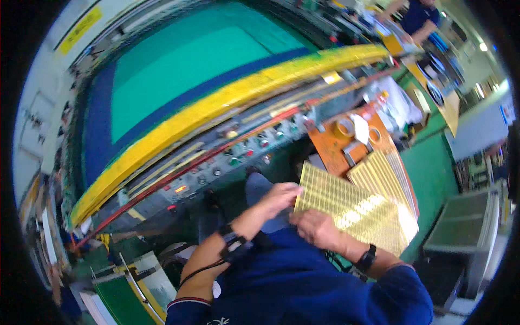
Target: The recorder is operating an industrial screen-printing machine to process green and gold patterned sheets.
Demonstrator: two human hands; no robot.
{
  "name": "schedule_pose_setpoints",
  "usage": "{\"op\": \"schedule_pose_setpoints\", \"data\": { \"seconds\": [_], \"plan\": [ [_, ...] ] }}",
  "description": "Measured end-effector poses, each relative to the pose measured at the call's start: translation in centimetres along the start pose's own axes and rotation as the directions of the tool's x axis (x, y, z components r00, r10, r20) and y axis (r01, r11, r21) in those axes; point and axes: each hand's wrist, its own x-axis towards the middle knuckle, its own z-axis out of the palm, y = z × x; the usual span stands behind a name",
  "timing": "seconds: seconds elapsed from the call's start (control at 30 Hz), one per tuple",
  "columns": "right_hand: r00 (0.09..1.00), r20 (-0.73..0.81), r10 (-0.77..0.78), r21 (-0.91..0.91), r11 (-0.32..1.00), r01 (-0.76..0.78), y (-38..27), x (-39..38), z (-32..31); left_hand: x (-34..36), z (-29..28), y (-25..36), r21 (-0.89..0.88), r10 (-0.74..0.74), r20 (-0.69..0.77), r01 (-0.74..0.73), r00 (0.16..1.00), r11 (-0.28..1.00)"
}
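Note:
A thin gold panel [346, 203] with a grid of small repeated patterns is tilted in front of my body, light glaring off its right part. My left hand [279, 199] grips its left edge, fingers closed at the upper left side. Close by, my right hand [319, 228] has its fingers curled at the panel's near left corner; part of the grip is hidden. Just beyond the held panel, more gold striped panels [376, 173] lie on an orange-brown work surface [324, 149].
A machine with a yellow front bar [216, 114], green screen [206, 76] and knobbed control strip [233, 161] stands ahead. Tape rolls [344, 129] sit on the work surface. A grey rack [460, 222] is at right. Another person [420, 19] works at far right.

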Motion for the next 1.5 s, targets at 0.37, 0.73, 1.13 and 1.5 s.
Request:
{"op": "schedule_pose_setpoints", "data": {
  "seconds": [0.37,0.73,1.13,1.5],
  "plan": [
    [0.862,-0.480,0.164,-0.286,0.899,-0.331,0.5,-0.6,-7.1,-12.4,0.8,9.9,0.469,0.577,-0.009,-0.507,0.816,0.724],
    [0.561,-0.026,0.828,0.894,0.270,-0.357,6.6,1.5,-0.8,-35.0,-10.7,4.1,0.458,0.822,-0.511,-0.729,0.252,0.508],
    [0.797,-0.135,0.589,0.843,0.490,-0.220,2.0,7.8,3.7,-36.3,-13.5,-4.7,0.480,0.486,-0.855,-0.632,-0.183,0.608],
    [0.819,0.122,0.560,0.347,0.750,-0.564,3.4,5.7,0.7,-32.6,-15.7,-7.6,0.385,0.396,-0.906,-0.674,-0.147,0.630]
  ]
}}
